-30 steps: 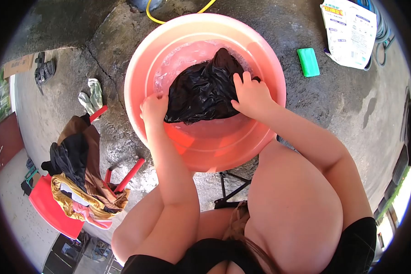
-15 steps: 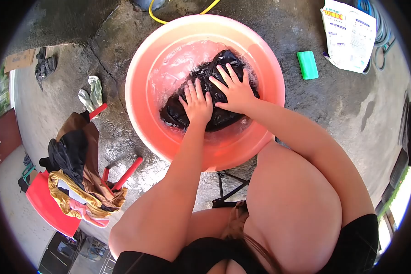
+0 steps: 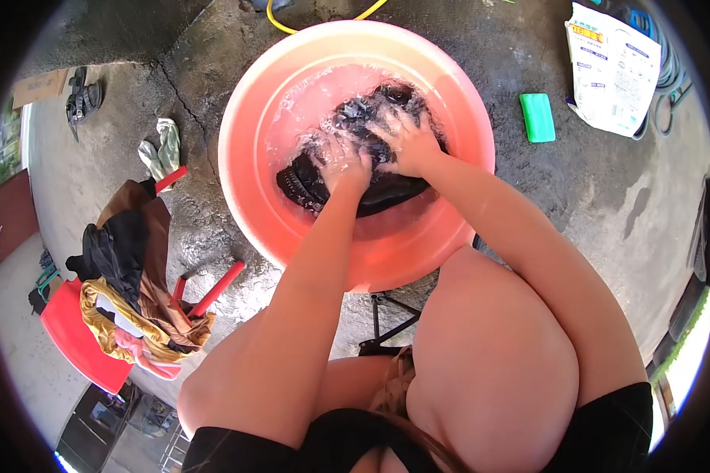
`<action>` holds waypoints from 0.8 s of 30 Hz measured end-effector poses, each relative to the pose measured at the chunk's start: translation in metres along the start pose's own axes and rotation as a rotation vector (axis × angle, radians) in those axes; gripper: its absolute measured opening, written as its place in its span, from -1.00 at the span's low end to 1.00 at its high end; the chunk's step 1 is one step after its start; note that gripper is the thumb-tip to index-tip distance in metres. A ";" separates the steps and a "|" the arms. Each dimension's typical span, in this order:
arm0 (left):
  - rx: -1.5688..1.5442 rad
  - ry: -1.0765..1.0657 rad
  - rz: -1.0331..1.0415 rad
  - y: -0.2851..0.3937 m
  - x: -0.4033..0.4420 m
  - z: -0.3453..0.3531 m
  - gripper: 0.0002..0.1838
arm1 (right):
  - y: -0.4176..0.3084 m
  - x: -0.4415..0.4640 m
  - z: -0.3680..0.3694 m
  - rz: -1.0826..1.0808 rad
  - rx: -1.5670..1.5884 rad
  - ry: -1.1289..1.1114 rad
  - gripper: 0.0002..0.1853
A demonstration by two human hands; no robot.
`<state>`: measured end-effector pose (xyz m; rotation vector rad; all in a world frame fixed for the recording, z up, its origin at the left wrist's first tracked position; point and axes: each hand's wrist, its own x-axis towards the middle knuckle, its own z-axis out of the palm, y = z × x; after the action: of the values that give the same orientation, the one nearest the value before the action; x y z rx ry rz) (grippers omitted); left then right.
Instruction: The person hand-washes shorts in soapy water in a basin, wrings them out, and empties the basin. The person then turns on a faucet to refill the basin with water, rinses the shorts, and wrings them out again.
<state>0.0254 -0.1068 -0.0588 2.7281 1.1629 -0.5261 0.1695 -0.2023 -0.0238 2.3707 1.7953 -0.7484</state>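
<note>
A wide pink plastic basin [image 3: 386,264] holds water and a soaked black garment [image 3: 390,195]; what kind of garment it is I cannot tell. My left hand [image 3: 342,163] presses down on the cloth's left part, fingers spread and partly under water. To its right, my right hand [image 3: 406,143] lies on the same cloth with its fingers apart and also dipped in the water. Neither hand grips the fabric. Ripples and splashes surround the fingers and blur their tips.
A green soap bar [image 3: 537,117] and a white printed bag [image 3: 614,69] lie on the wet concrete at right, near a coiled blue hose [image 3: 667,59]. At left, a red stool [image 3: 87,339] bears piled clothes [image 3: 126,260]. Grey-green gloves or socks [image 3: 162,150] and sandals [image 3: 83,98] lie beyond.
Both hands have pushed the black garment deeper, and water now washes over the fingers. The view has shifted slightly.
</note>
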 end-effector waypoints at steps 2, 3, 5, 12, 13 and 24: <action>-0.137 0.083 0.066 -0.012 -0.002 0.017 -0.31 | -0.003 -0.001 -0.002 0.030 -0.018 -0.006 -0.06; -0.301 0.085 0.094 -0.017 -0.003 0.013 -0.32 | -0.005 -0.002 -0.002 0.045 -0.030 -0.011 -0.06; -0.429 -0.042 0.115 -0.023 -0.013 -0.016 -0.27 | -0.015 -0.020 -0.013 0.094 0.057 0.040 -0.01; 0.090 -0.055 0.270 -0.017 -0.050 -0.052 0.04 | -0.031 -0.066 -0.039 0.138 0.005 -0.332 0.18; 0.102 -0.110 0.247 -0.016 -0.051 -0.043 0.15 | -0.033 -0.062 -0.032 0.153 -0.028 -0.350 0.24; -0.174 0.001 0.162 -0.018 -0.036 -0.007 -0.07 | -0.028 -0.026 0.002 0.156 0.058 -0.198 -0.11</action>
<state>-0.0087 -0.1166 -0.0392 2.6425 0.9298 -0.3835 0.1381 -0.2173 -0.0083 2.3423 1.5125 -0.9866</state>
